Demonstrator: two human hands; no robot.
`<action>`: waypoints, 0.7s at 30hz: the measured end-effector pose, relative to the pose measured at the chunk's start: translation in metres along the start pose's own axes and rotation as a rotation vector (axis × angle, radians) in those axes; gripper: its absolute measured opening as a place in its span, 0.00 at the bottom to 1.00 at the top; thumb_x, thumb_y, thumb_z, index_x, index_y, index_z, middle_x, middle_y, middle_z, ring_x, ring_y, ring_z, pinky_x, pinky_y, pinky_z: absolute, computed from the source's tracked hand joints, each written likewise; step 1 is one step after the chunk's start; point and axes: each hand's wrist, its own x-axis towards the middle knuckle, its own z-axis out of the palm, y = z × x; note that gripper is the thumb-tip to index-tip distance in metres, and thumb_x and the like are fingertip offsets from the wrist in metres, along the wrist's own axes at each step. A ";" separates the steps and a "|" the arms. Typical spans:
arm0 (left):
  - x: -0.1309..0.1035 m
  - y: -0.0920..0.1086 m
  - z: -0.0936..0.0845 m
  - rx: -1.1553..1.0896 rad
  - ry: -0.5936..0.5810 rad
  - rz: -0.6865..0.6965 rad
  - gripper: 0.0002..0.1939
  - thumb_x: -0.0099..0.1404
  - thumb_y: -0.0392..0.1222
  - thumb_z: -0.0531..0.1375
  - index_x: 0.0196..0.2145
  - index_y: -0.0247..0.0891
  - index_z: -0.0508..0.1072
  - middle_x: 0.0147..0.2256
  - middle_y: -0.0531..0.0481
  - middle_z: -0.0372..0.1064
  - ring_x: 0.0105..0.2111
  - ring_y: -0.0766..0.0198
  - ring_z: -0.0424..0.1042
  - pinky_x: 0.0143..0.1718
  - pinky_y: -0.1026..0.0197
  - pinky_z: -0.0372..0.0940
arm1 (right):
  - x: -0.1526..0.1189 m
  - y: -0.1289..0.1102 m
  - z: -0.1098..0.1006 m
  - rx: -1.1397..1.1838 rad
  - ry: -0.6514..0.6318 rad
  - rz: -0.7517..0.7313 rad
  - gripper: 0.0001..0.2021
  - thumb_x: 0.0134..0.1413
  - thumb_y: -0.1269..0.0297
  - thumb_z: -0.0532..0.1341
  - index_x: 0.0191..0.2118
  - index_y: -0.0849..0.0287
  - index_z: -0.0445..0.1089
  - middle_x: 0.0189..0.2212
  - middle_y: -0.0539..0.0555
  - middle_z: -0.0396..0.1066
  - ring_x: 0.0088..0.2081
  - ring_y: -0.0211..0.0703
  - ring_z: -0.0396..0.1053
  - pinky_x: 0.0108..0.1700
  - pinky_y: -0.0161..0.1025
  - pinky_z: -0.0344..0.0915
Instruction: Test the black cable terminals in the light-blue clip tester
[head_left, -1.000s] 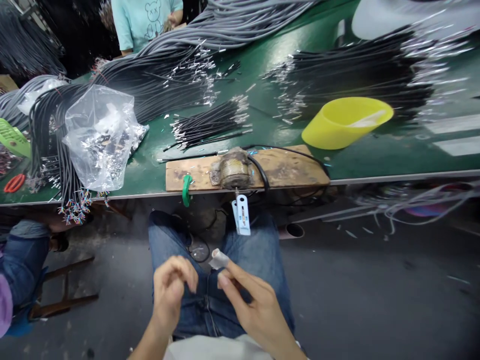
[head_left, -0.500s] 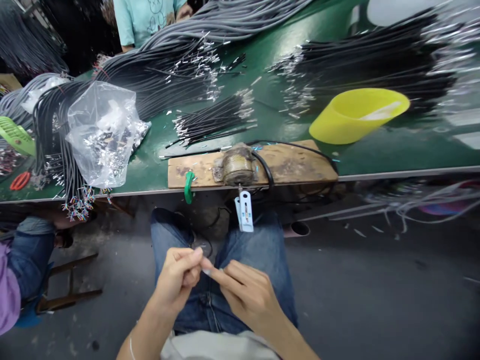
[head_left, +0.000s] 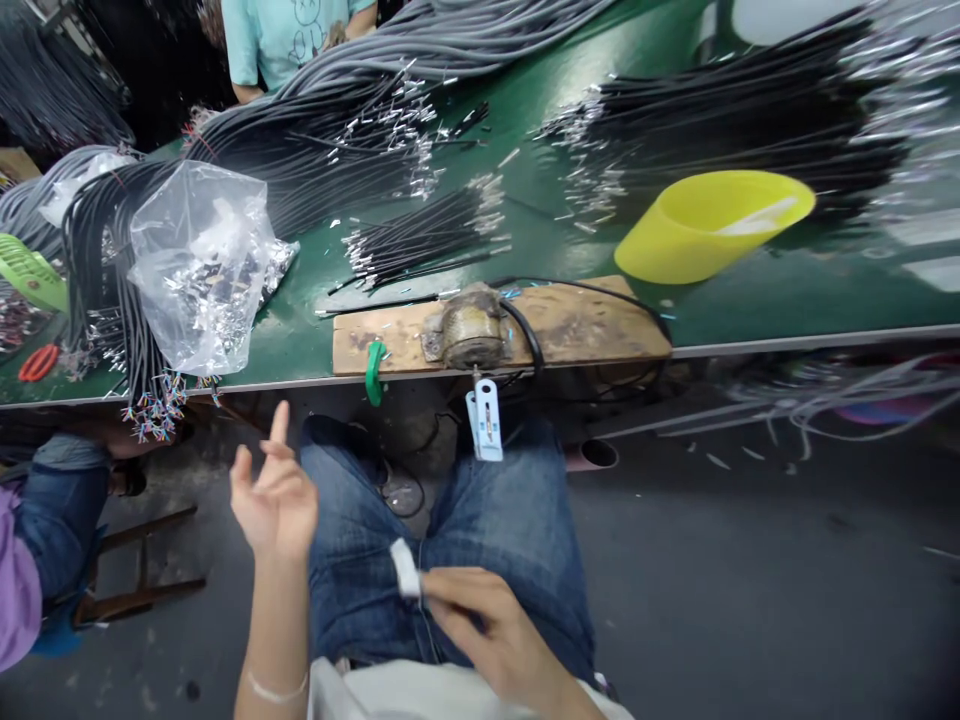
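Observation:
My left hand (head_left: 276,492) is raised at the left of my lap, palm up. One finger points up, the others curl loosely, and nothing lies in it. Over my jeans, my right hand (head_left: 491,625) pinches a small white strip (head_left: 406,568) between thumb and fingertips; blur hides what the strip is made of. Ahead of both hands, a light blue clothespin-like clip (head_left: 489,420) hangs from the shaft of a small worn motor (head_left: 474,330) at the table edge. Neither hand touches the clip or the motor.
The motor sits on a wooden board (head_left: 585,325) with a green clamp (head_left: 374,372). On the green table (head_left: 750,315) lie black cable bundles (head_left: 427,225), a plastic bag (head_left: 199,265) and a yellow tube (head_left: 675,240). A co-worker (head_left: 289,45) is across; a stool (head_left: 142,570) stands left.
My hands have parted. The left has moved left and up, with its fingers spreading; the right has drawn back slightly, and the white strip now shows plainly in its fingertips.

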 end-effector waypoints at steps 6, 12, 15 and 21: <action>-0.033 -0.044 0.007 0.700 0.060 -0.240 0.22 0.35 0.33 0.73 0.33 0.38 0.80 0.34 0.46 0.77 0.39 0.53 0.74 0.42 0.61 0.69 | 0.002 -0.002 -0.004 0.414 0.061 0.378 0.16 0.49 0.62 0.56 0.40 0.64 0.75 0.14 0.45 0.53 0.14 0.31 0.49 0.15 0.29 0.49; -0.043 -0.062 -0.013 0.777 0.182 -0.550 0.14 0.44 0.42 0.70 0.28 0.32 0.78 0.17 0.52 0.70 0.15 0.69 0.66 0.18 0.67 0.62 | 0.007 -0.006 -0.002 0.051 0.191 0.197 0.14 0.50 0.69 0.54 0.35 0.61 0.77 0.13 0.47 0.60 0.15 0.35 0.58 0.16 0.31 0.55; -0.045 -0.056 -0.019 0.710 0.163 -0.606 0.16 0.41 0.42 0.71 0.25 0.27 0.75 0.14 0.52 0.66 0.12 0.72 0.62 0.13 0.69 0.59 | 0.009 0.000 0.001 -0.300 0.347 -0.030 0.14 0.50 0.75 0.53 0.31 0.59 0.77 0.16 0.51 0.68 0.19 0.38 0.65 0.22 0.32 0.61; -0.035 -0.046 -0.025 0.524 0.180 -0.641 0.09 0.60 0.40 0.60 0.29 0.29 0.70 0.15 0.61 0.57 0.11 0.79 0.51 0.11 0.74 0.48 | 0.017 0.004 0.002 -0.358 0.200 -0.166 0.14 0.51 0.78 0.52 0.31 0.61 0.75 0.16 0.49 0.63 0.18 0.35 0.61 0.22 0.31 0.60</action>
